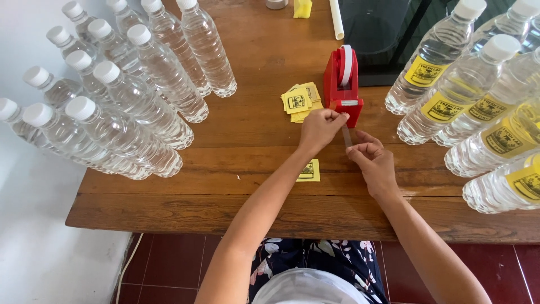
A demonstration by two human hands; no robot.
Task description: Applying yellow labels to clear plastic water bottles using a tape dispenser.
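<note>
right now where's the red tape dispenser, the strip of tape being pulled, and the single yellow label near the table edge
red tape dispenser (341, 84): head view, on its red side wall
strip of tape (347, 135): head view, mid-strip between the hands
single yellow label (310, 170): head view, on its middle

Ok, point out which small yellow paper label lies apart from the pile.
The single yellow paper label lying flat near the table's front edge, partly under the left forearm. The other labels sit in a loose stack beside the red tape dispenser.

Worn, grainy wood tabletop (253, 208); glossy red plastic dispenser (342, 84); clear, shiny plastic bottles (140, 101) at its left edge; matt yellow paper labels (298, 101); clear tape (347, 135).
</note>
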